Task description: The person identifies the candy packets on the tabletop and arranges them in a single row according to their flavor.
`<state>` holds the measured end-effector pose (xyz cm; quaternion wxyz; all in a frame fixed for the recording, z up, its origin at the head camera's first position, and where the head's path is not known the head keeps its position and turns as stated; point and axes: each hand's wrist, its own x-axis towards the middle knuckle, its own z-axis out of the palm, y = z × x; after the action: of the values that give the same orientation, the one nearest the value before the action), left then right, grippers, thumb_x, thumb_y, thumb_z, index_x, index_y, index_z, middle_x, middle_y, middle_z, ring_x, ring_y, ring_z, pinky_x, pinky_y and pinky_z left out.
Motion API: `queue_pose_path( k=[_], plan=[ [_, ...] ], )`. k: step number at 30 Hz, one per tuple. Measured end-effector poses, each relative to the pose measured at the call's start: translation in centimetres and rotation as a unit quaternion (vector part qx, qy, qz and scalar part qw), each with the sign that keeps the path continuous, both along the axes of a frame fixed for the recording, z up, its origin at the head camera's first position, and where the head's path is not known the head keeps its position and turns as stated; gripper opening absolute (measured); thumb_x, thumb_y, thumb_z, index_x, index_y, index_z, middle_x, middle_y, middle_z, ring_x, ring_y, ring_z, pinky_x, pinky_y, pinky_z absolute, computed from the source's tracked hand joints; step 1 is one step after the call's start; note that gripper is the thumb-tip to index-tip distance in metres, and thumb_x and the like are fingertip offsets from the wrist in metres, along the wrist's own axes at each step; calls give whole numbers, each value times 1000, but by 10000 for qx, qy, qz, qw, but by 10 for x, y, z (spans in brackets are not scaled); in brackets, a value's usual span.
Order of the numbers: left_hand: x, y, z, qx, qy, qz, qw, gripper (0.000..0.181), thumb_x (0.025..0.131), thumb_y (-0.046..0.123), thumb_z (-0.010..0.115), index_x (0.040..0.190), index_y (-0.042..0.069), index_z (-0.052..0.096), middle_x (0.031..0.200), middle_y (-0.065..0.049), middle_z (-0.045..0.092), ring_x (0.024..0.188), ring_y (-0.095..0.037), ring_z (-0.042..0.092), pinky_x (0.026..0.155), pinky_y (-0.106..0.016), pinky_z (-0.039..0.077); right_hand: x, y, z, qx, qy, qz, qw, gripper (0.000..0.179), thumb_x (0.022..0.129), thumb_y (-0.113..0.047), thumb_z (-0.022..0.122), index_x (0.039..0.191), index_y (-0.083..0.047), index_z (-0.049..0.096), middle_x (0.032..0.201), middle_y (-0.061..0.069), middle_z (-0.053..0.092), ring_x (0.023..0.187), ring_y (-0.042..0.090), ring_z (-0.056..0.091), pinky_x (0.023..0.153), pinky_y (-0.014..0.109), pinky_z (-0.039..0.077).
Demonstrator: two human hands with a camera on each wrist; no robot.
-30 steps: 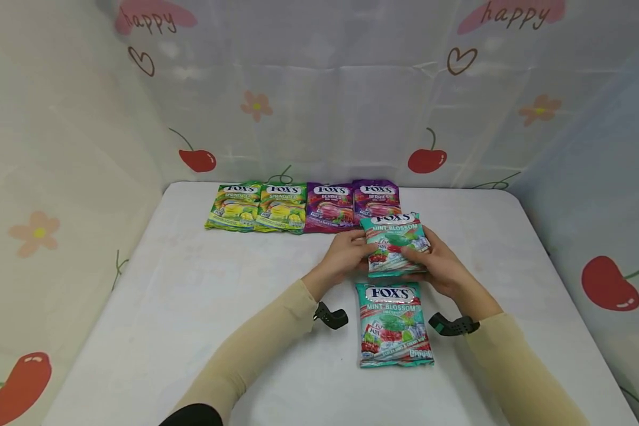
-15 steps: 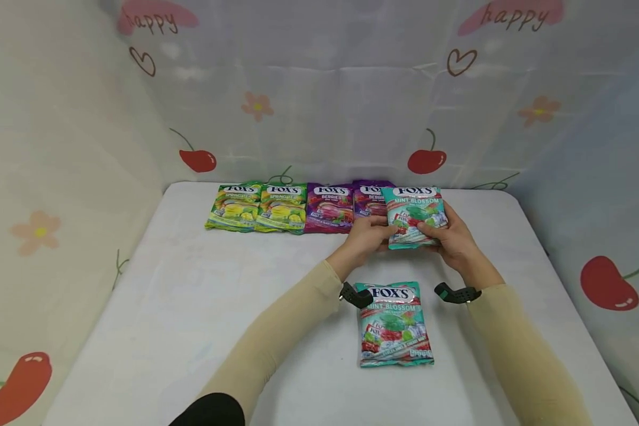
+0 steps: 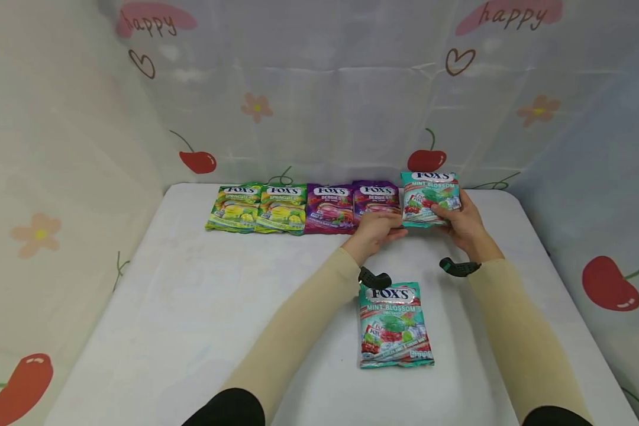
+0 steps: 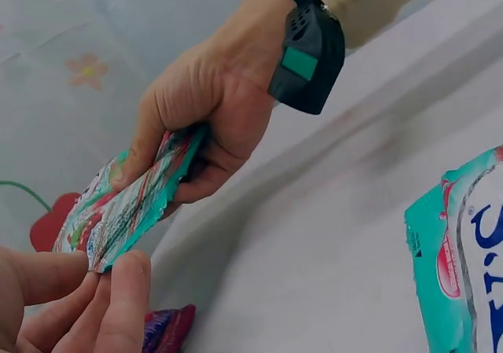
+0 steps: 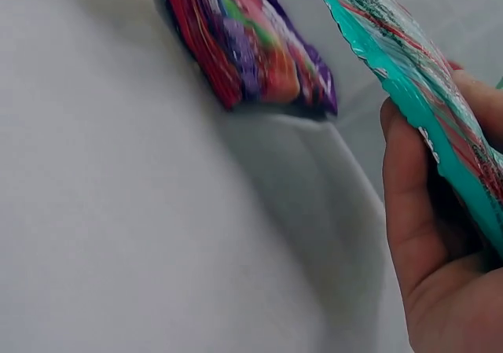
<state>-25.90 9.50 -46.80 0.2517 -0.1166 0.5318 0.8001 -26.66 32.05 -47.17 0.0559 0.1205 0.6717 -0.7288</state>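
Note:
My right hand (image 3: pixel 465 228) grips a teal Fox's Mint Blossom candy bag (image 3: pixel 431 198) by its right side, thumb on the printed front. The bag is held tilted, raised off the table at the right end of a row of candy bags. My left hand (image 3: pixel 375 232) is at the bag's lower left corner; in the left wrist view its fingertips (image 4: pixel 130 270) pinch that corner. A second Mint Blossom bag (image 3: pixel 395 328) lies flat on the table, nearer the front. Beside the held bag lies a purple Berries bag (image 3: pixel 375 201).
Another purple Berries bag (image 3: pixel 329 210) and two yellow-green Springtea-like bags (image 3: pixel 282 210) continue the row leftward along the back edge of the white table (image 3: pixel 218 296). A printed curtain (image 3: pixel 319 118) rises behind the table and at both sides.
Both hands have moved the Mint Blossom bag back and to the right, from in front of the purple bags to the row's right end. The front bag has stayed in place.

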Motion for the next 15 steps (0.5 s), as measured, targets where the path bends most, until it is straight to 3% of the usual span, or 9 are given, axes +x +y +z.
queue_pose_path(
  k=[5,9,13,15],
  plan=[
    [-3,9,-6,-101,-137,95,9998,24,95,-6,67,118,-6,72,109,-19,74,85,-21,72,84,-30,63,-11,7,-9,34,-200,46,9998,93,93,-23,77,163,-43,20,142,-4,52,95,3,68,76,20,61],
    [-2,11,-9,-311,-140,112,9994,23,95,-5,67,117,-6,71,105,-18,73,85,-21,71,87,-33,63,-19,8,-18,255,-321,40,9992,96,93,-23,78,165,-41,16,161,0,41,110,3,60,84,14,56],
    [0,12,-11,-549,-79,-3,9985,21,96,-2,68,117,-6,71,101,-16,72,92,-25,73,94,-38,61,-22,5,-24,1339,-287,112,9905,95,96,-32,74,167,-33,11,167,8,33,129,13,49,109,23,47],
    [1,13,-12,-619,-39,-60,9981,21,97,0,67,117,-6,71,100,-13,72,98,-29,73,97,-40,60,-23,4,-26,2143,-191,204,9764,95,97,-37,73,167,-25,11,166,14,34,136,22,44,119,36,41]
  ],
)
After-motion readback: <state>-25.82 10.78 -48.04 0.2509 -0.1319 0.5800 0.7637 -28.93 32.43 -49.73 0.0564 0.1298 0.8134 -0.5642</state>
